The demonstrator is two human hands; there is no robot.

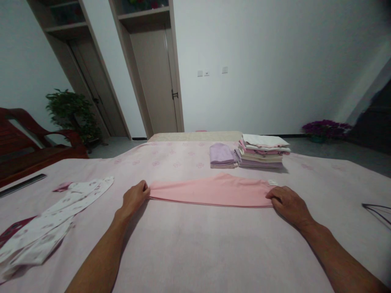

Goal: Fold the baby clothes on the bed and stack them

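A pair of pink pants (210,191), folded lengthwise into a long strip, lies across the middle of the sheet-covered surface. At its narrow left end, my left hand (136,196) pinches the cloth between thumb and fingers. My right hand (288,203) is closed on the wider right end, close to a small white label (273,182). Between my hands the near edge runs almost straight, while the far edge rises to a blunt point near the middle.
Beyond the pants stand a stack of folded clothes (264,152) and a smaller lilac folded pile (222,154). White patterned clothing (58,215) lies loosely at the left. A dark flat bar (23,185) is at the far left, and a dark wire object (377,209) at the right edge.
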